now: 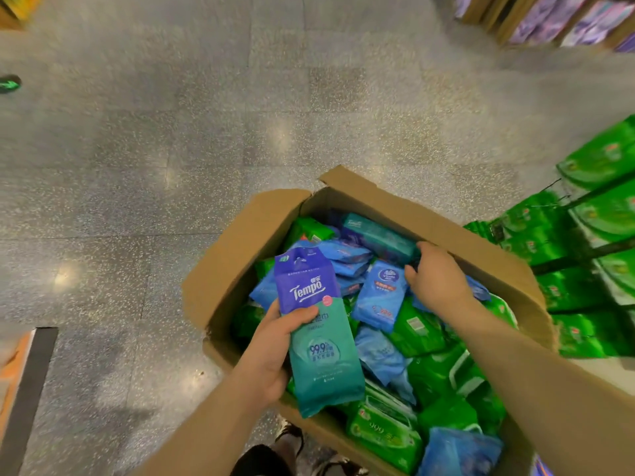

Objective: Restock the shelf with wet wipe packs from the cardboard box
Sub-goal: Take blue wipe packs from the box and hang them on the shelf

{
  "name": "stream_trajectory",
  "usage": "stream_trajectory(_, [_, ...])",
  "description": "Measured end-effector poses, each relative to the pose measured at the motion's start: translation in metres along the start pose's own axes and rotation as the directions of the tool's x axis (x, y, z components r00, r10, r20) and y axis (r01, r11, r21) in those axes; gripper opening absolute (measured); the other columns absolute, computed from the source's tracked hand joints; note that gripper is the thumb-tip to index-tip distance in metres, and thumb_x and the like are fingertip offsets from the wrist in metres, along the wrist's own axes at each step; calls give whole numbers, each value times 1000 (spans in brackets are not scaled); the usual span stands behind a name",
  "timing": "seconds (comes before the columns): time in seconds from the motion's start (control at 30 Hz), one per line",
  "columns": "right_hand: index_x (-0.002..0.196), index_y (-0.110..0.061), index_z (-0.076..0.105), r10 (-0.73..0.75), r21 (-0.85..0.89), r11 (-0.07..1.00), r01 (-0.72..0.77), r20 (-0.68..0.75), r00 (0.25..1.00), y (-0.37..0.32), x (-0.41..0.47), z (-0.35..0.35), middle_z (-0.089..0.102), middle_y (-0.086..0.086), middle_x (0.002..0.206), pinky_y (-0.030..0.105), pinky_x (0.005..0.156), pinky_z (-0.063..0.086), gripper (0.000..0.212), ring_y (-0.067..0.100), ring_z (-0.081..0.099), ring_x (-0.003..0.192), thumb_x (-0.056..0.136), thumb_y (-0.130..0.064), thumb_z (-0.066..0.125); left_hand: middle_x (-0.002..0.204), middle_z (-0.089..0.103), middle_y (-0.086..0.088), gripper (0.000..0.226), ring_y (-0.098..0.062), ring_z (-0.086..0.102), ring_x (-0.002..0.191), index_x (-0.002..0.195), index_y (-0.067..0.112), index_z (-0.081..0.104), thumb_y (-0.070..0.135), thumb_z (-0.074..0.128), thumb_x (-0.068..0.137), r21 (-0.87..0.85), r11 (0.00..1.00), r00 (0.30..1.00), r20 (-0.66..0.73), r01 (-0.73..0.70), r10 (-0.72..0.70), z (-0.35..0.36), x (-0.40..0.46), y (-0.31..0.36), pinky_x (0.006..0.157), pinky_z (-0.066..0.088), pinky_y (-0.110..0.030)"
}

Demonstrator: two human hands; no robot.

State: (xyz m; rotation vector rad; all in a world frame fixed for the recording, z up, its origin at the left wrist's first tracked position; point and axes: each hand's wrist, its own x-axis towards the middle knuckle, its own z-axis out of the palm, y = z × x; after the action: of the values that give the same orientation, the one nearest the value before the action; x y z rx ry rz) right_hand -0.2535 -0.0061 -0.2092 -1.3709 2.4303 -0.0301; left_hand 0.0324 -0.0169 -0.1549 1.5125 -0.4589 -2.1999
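An open cardboard box (240,242) stands on the floor, full of several blue and green wet wipe packs. My left hand (271,352) holds a tall blue-and-teal Tempo pack (319,331) upright over the box's near left side. My right hand (436,280) reaches deep into the box, its fingers closing around the end of a teal pack (378,235) lying by the far wall. A light blue pack (378,293) lies just left of that hand. The shelf (598,249) at the right holds rows of green packs.
Speckled grey floor tiles (206,115) stretch to the left and behind the box. Purple packs (556,18) fill a display at the top right. An orange and black fixture edge (24,383) sits at the lower left. My shoes (292,438) show below the box.
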Motion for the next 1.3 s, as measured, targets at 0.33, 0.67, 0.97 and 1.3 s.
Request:
stream_trajectory(0.33, [125, -11, 57, 136, -325, 934, -151, -68, 988, -16, 27, 42, 52, 15, 129, 47, 97, 35, 44, 36, 42, 123, 96, -44, 60, 110, 76, -17, 57, -33, 75, 91, 124, 18, 63, 15, 76, 69, 0, 1000, 1000, -13, -11, 11, -22, 3, -5, 84, 60, -47])
stream_trajectory(0.67, [114, -8, 57, -31, -554, 832, 13, -23, 999, -17, 35, 53, 61, 13, 112, 41, 93, 38, 37, 33, 59, 102, 92, -37, 60, 112, 76, -16, 60, -35, 75, 98, 128, 19, 62, 14, 77, 70, 27, 999, 999, -14, -29, 29, -43, 8, -1, 83, 60, -47])
stream_trajectory(0.97, [117, -11, 60, 104, -394, 907, -148, -131, 986, -36, 27, 52, 53, 19, 122, 48, 98, 31, 50, 38, 44, 116, 92, -54, 62, 109, 77, -16, 57, -32, 76, 92, 127, 18, 61, 13, 76, 72, 53, 998, 999, 23, -41, 40, -44, 6, 0, 76, 62, -43])
stream_trajectory(1.3, [97, -28, 66, 10, 375, 927, -1, -24, 1000, -26, -81, -91, 63, -16, 74, 28, 65, 43, 17, 14, 64, 78, 97, -45, 64, 107, 77, -17, 41, -36, 75, 91, 126, 16, 60, 8, 73, 88, 78, 997, 998, 63, -27, 22, -7, -8, -3, 76, 60, -44])
